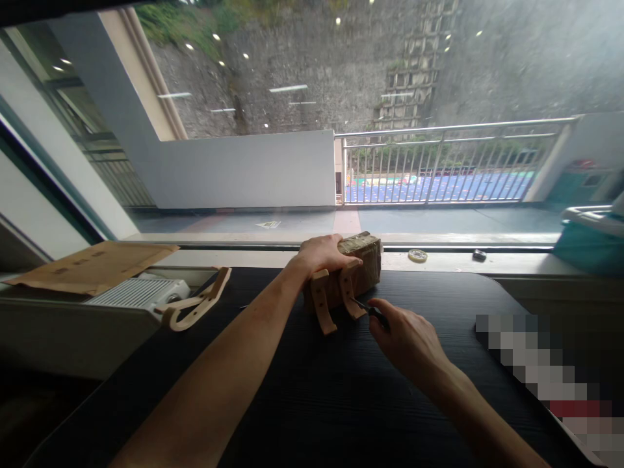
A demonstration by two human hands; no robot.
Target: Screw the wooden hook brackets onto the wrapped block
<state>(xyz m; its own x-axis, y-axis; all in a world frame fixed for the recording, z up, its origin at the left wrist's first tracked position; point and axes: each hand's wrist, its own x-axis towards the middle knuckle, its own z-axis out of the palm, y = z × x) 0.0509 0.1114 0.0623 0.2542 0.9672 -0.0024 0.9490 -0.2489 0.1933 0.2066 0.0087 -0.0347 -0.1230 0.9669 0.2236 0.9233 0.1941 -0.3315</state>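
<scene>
Block [368, 265] sits on blk table [322, 396] nr windowsill [451, 262].

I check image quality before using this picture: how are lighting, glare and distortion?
Head view: lamp-like reflections spot the window, and its daylight leaves the table dark; pale glare washes the upper right; the dark tool in the right hand shows little detail; pixel blocks hide part of the lower right; edges look stretched.
</scene>
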